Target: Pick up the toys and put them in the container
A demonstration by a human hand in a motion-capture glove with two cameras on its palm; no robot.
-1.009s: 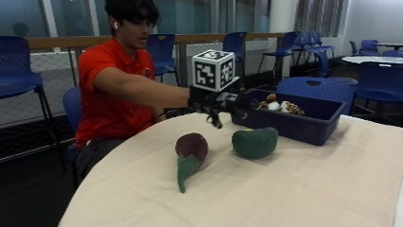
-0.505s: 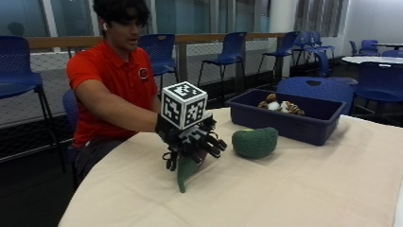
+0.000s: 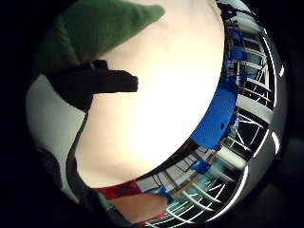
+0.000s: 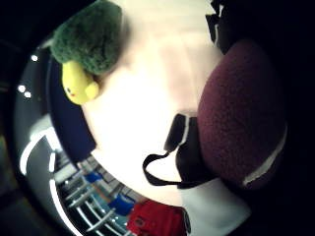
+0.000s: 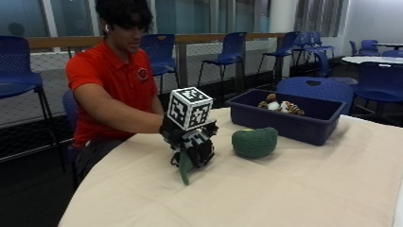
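From the outside view, I sit at the bench (image 5: 302,189), which wears a cream cloth, and my gloved right hand (image 5: 192,142) is down on the purple and green plush toy (image 5: 184,171). My grip is curled round its upper part; only the green pointed end shows below my fingers, its tip on the cloth. Just beside it lies the round green plush toy (image 5: 254,142), resting on the bench and apart from my hand. Behind that stands the blue container (image 5: 286,124), near the far edge, with a few small toys (image 5: 280,104) already inside it. I cannot make out what those small toys are.

From the little finger side of my palm, the green part of the plush toy (image 3: 90,35) fills one edge of the view, close against my hand, and a black gloved finger (image 3: 102,81) crosses in front of it. The cream cloth spreads beyond, with the blue container (image 3: 216,118) at its border.

From the thumb side of my palm, the purple bulb of the plush toy (image 4: 243,120) sits close against my palm. Across the cloth lies the round green plush toy (image 4: 91,37), showing a yellow face patch on its underside, just beside the dark blue wall of the container (image 4: 71,128).
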